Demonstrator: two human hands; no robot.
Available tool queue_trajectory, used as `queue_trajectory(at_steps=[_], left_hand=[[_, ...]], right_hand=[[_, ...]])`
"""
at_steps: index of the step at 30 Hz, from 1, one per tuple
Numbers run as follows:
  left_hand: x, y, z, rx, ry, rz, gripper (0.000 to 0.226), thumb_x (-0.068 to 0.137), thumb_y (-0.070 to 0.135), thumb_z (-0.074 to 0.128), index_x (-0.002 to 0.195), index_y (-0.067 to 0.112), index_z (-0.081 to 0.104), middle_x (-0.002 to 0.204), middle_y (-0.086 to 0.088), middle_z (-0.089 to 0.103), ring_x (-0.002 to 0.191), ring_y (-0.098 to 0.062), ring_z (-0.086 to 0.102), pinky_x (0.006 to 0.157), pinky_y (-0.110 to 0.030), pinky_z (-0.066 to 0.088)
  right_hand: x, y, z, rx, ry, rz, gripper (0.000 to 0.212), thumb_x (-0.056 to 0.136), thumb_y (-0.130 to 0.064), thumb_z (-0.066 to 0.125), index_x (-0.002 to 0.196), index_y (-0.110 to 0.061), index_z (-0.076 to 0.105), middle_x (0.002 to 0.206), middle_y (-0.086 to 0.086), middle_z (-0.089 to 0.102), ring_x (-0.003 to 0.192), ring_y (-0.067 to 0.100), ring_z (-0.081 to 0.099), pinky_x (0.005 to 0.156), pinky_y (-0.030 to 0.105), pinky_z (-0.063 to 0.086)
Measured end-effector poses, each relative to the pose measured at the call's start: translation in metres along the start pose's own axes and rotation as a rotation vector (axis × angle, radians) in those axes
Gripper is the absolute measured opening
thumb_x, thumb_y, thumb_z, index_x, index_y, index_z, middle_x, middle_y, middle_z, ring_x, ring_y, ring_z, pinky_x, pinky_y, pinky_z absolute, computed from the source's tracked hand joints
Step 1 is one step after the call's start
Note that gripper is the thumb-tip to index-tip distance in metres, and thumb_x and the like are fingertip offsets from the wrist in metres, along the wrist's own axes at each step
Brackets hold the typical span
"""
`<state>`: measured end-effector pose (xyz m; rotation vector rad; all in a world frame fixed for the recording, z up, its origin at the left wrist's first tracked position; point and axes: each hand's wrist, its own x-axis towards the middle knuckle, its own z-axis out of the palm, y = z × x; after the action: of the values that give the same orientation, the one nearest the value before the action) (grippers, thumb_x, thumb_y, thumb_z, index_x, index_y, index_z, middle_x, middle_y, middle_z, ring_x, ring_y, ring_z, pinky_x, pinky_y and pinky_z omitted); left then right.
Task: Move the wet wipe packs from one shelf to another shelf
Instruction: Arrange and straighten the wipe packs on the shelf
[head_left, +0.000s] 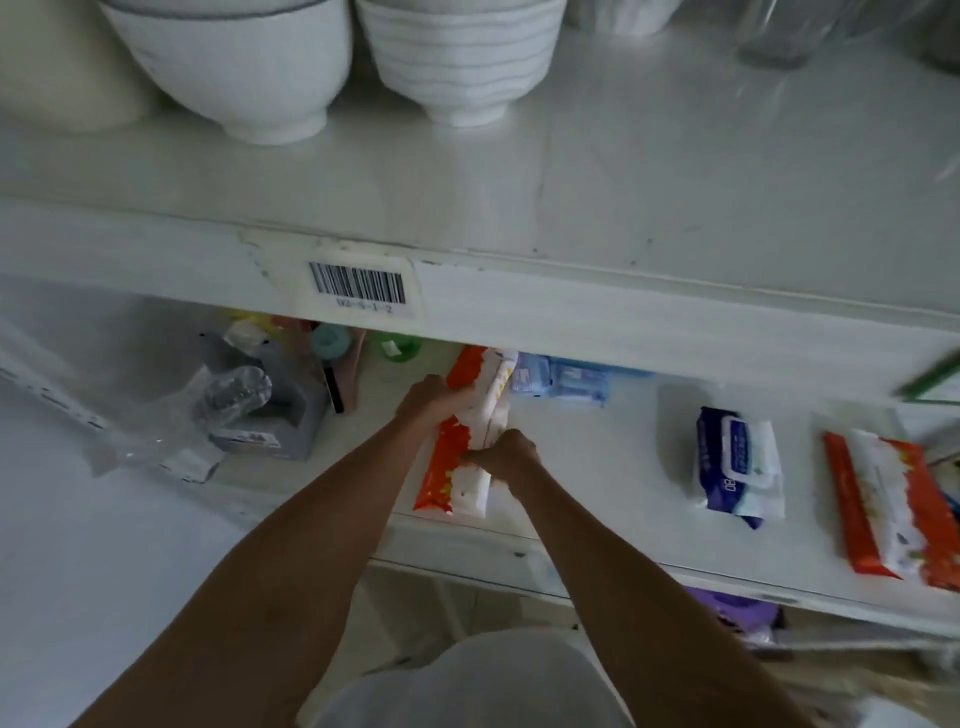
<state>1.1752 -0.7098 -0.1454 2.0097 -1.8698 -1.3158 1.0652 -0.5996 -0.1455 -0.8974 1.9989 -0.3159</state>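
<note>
Orange/white wipe pack (470, 431) sits on the lower shelf (597, 467), just below the barcode label (357, 285), both hands on it. Left hand (423, 402) wraps the far half, closed grip on the pack; right hand (506, 452) pinches the near half, also closed on it. Pack's long axis runs near-to-far, far end tucked under the upper shelf's front lip, near end pointing back toward the person, close to the shelf edge; looks tipped on its side rather than flat, orange edge to the left. Step, as I read it: pickup or set-down of this pack, can't tell which from one frame. If a pickup, the next move needs the pack pulled toward the body to clear the lip above the label. Right of the label, on the same shelf: blue/white pack (737, 460), then 2nd orange pack (883, 504), both lying flat, well apart from the held one. Bowls (234, 67) sit on the upper shelf above the label.
</note>
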Motion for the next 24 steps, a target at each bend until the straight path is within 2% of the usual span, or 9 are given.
queue_trajectory(at_steps=[2, 5, 7, 10, 14, 15, 18, 22, 24], left_hand=[[0.007, -0.006, 0.007, 0.013, -0.023, 0.004, 0.101, 0.043, 0.079, 0.052, 0.120, 0.015, 0.067, 0.117, -0.010, 0.071, 0.105, -0.029, 0.070, 0.095, -0.045, 0.057], [0.014, -0.016, 0.007, -0.093, -0.046, -0.003, 0.102, 0.036, 0.074, 0.064, 0.118, 0.012, 0.070, 0.111, -0.010, 0.074, 0.099, -0.028, 0.072, 0.093, -0.043, 0.059], [-0.006, -0.014, -0.011, -0.208, -0.033, -0.026, 0.085, 0.047, 0.061, 0.076, 0.113, 0.008, 0.071, 0.106, -0.009, 0.075, 0.094, -0.025, 0.072, 0.090, -0.039, 0.060], [-0.014, -0.021, -0.031, -0.386, -0.094, -0.102, 0.055, 0.078, 0.037, 0.077, 0.121, 0.006, 0.063, 0.111, -0.012, 0.070, 0.095, -0.024, 0.066, 0.086, -0.037, 0.057], [-0.023, -0.033, -0.052, -0.511, -0.282, -0.165, 0.046, 0.084, 0.022, 0.074, 0.126, 0.008, 0.063, 0.100, -0.012, 0.069, 0.087, -0.022, 0.065, 0.090, -0.040, 0.056], [-0.029, -0.034, -0.053, -0.539, -0.333, -0.161, 0.044, 0.084, 0.020, 0.074, 0.126, 0.008, 0.062, 0.100, -0.011, 0.070, 0.087, -0.022, 0.066, 0.087, -0.038, 0.057], [-0.048, -0.030, -0.049, -0.614, -0.515, -0.170, 0.044, 0.083, 0.015, 0.077, 0.123, 0.010, 0.060, 0.108, -0.012, 0.070, 0.098, -0.023, 0.067, 0.085, -0.037, 0.058], [-0.066, -0.023, -0.020, -0.558, -0.759, -0.128, 0.076, 0.047, 0.018, 0.088, 0.120, 0.013, 0.064, 0.112, -0.010, 0.073, 0.104, -0.025, 0.067, 0.080, -0.038, 0.061], [-0.078, -0.010, 0.006, -0.523, -0.812, -0.056, 0.078, 0.047, 0.021, 0.087, 0.121, 0.015, 0.064, 0.108, -0.008, 0.076, 0.099, -0.024, 0.071, 0.077, -0.039, 0.062]], right_hand=[[-0.003, 0.003, 0.006, 0.063, -0.031, 0.029, 0.078, 0.072, -0.052, 0.086, 0.128, -0.008, 0.056, 0.096, 0.004, 0.060, 0.085, 0.021, 0.061, 0.074, 0.033, 0.055], [-0.004, 0.008, 0.012, 0.070, -0.034, 0.028, 0.073, 0.070, -0.051, 0.088, 0.121, -0.008, 0.059, 0.104, 0.009, 0.067, 0.098, 0.026, 0.069, 0.085, 0.036, 0.059], [-0.003, 0.008, 0.013, 0.153, -0.071, 0.041, 0.065, 0.073, -0.041, 0.088, 0.120, -0.007, 0.061, 0.113, 0.011, 0.071, 0.105, 0.030, 0.070, 0.092, 0.041, 0.060], [-0.005, 0.009, 0.009, 0.416, -0.162, 0.099, 0.044, 0.084, -0.023, 0.079, 0.121, -0.008, 0.061, 0.117, 0.013, 0.071, 0.105, 0.030, 0.068, 0.084, 0.038, 0.056], [-0.012, 0.026, -0.005, 0.730, -0.146, 0.141, 0.020, 0.092, -0.014, 0.069, 0.110, -0.007, 0.063, 0.101, 0.016, 0.073, 0.089, 0.030, 0.070, 0.076, 0.037, 0.056], [-0.016, 0.032, -0.010, 0.800, -0.121, 0.152, 0.020, 0.093, -0.013, 0.069, 0.111, -0.006, 0.063, 0.100, 0.016, 0.073, 0.087, 0.030, 0.070, 0.074, 0.038, 0.056], [-0.023, 0.056, -0.023, 0.982, -0.041, 0.175, 0.035, 0.091, -0.019, 0.072, 0.123, -0.007, 0.063, 0.110, 0.019, 0.073, 0.097, 0.035, 0.071, 0.086, 0.047, 0.059], [-0.039, 0.105, -0.049, 1.099, 0.063, 0.153, 0.047, 0.086, -0.024, 0.076, 0.128, -0.011, 0.061, 0.117, 0.020, 0.075, 0.106, 0.040, 0.073, 0.095, 0.060, 0.057], [-0.056, 0.133, -0.063, 1.143, 0.095, 0.123, 0.047, 0.088, -0.024, 0.075, 0.130, -0.011, 0.060, 0.120, 0.021, 0.074, 0.110, 0.042, 0.072, 0.094, 0.059, 0.058]])
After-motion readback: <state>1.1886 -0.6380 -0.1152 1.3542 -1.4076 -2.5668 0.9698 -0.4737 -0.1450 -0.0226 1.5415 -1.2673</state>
